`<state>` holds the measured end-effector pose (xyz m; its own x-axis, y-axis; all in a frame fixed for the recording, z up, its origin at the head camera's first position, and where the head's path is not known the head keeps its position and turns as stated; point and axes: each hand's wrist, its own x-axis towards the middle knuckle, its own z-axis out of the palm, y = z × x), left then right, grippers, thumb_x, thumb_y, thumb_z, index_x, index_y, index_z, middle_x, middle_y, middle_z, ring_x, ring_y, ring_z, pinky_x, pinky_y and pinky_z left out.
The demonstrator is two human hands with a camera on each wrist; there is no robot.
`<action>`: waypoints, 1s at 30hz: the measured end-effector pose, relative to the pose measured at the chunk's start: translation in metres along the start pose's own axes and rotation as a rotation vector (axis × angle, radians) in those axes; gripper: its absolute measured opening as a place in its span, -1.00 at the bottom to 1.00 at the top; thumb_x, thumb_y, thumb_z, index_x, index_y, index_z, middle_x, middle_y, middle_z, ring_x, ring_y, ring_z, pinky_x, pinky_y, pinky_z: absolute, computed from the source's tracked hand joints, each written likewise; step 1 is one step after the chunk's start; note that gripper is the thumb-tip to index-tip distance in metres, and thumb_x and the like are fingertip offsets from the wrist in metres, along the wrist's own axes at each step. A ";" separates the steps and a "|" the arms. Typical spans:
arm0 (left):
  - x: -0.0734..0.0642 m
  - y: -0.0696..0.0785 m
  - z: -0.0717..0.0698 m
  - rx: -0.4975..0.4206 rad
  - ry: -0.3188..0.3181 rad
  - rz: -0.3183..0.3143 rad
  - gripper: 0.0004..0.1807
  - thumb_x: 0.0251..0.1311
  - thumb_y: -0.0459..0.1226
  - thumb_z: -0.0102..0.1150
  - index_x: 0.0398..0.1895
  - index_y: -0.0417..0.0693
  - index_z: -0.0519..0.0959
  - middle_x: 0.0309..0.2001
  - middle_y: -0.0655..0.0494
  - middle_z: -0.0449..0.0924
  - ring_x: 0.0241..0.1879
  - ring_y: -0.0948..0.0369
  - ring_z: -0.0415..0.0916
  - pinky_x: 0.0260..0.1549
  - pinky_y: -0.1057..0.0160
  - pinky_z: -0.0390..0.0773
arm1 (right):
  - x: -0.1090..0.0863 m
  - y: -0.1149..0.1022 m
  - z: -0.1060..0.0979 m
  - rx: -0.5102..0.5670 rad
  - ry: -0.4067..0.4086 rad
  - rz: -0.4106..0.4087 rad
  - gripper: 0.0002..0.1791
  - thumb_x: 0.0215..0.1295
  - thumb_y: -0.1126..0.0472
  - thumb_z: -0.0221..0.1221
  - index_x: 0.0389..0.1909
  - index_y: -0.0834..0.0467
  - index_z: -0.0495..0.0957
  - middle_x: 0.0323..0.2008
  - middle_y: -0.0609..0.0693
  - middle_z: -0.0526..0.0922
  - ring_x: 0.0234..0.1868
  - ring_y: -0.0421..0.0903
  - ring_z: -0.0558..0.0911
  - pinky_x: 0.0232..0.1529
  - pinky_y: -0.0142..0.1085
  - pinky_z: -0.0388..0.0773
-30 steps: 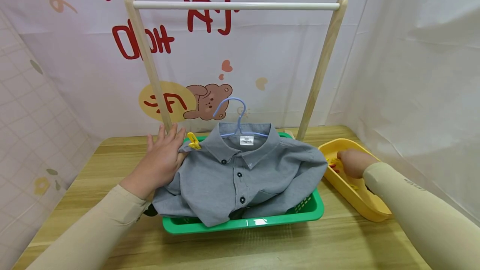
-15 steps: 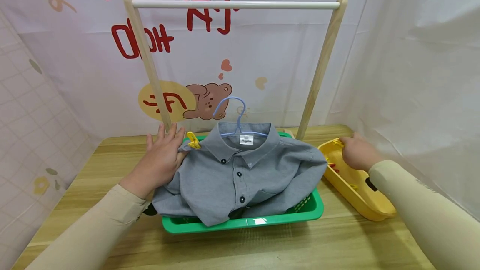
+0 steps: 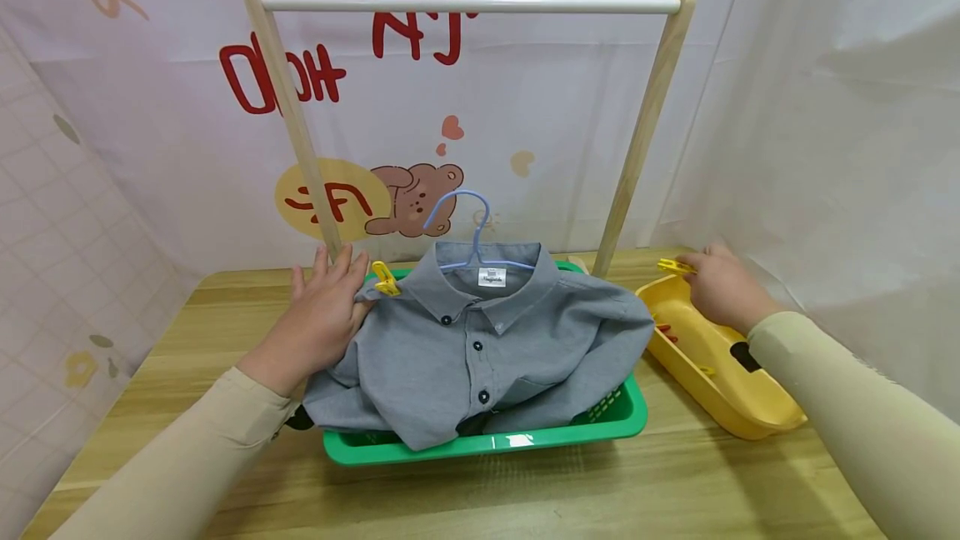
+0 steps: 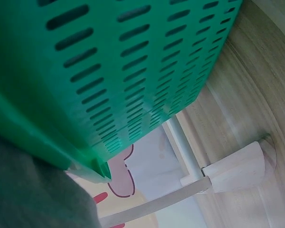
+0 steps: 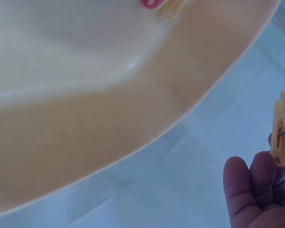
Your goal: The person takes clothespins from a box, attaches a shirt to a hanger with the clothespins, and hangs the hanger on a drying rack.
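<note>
A grey button-up shirt point(image 3: 420, 365) lies over the green basket point(image 3: 570, 437), with a blue hanger point(image 3: 481, 232) inside its collar. One yellow clothespin point(image 3: 386, 280) is clipped at the shirt's shoulder on the left. Against that shoulder rests my left hand point(image 3: 318, 319), its fingers straight and spread. My right hand point(image 3: 731, 288) pinches another yellow clothespin point(image 3: 677, 266) over the far end of the yellow tray point(image 3: 712, 398). The right wrist view shows this clothespin point(image 5: 279, 137) between thumb and fingertips, beyond the tray's rim point(image 5: 180, 104). The left wrist view shows the slotted basket side point(image 4: 133, 71).
A wooden rack with a white rail point(image 3: 465, 3) stands behind the basket. Red clothespins point(image 3: 666, 332) and a yellow one point(image 3: 707, 370) lie in the tray. All stand on a wooden table point(image 3: 525, 498), with printed cloth point(image 3: 555, 107) behind.
My right hand has risen from inside the yellow tray toward its far end, bringing out a yellow clothespin. The left hand has stayed at the shirt's shoulder.
</note>
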<state>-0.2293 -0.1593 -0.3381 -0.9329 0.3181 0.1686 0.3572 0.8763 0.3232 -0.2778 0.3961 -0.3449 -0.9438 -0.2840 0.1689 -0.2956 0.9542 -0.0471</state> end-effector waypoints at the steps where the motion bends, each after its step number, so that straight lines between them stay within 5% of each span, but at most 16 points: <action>1: 0.000 0.000 0.000 0.000 0.000 -0.001 -0.24 0.62 -0.09 -0.03 0.66 -0.33 0.06 0.66 -0.44 -0.13 0.63 -0.47 -0.44 0.42 -0.63 -0.40 | 0.000 -0.002 -0.002 0.011 -0.003 0.013 -0.64 0.43 0.40 0.15 0.15 0.52 0.58 -0.36 0.26 0.55 -0.34 0.09 0.38 -0.30 -0.16 0.38; 18: 0.000 0.000 0.000 -0.003 0.003 -0.005 -0.24 0.61 -0.09 -0.03 0.66 -0.33 0.06 0.66 -0.44 -0.12 0.63 -0.49 -0.43 0.42 -0.63 -0.40 | 0.001 -0.024 -0.022 0.051 0.059 -0.006 -0.67 0.47 0.41 0.12 0.16 0.45 0.62 -0.23 0.29 0.56 -0.24 0.10 0.49 -0.20 -0.07 0.52; 30: 0.001 0.000 0.000 -0.004 -0.004 -0.009 -0.25 0.61 -0.09 -0.03 0.66 -0.33 0.06 0.66 -0.44 -0.13 0.62 -0.50 -0.43 0.43 -0.63 -0.40 | 0.001 -0.041 -0.037 0.125 0.096 -0.015 -0.65 0.51 0.42 0.09 0.22 0.41 0.61 -0.25 0.23 0.51 -0.27 0.09 0.44 -0.23 -0.11 0.42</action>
<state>-0.2299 -0.1589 -0.3375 -0.9363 0.3115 0.1623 0.3489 0.8778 0.3282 -0.2610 0.3603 -0.3060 -0.9227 -0.2819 0.2631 -0.3310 0.9290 -0.1655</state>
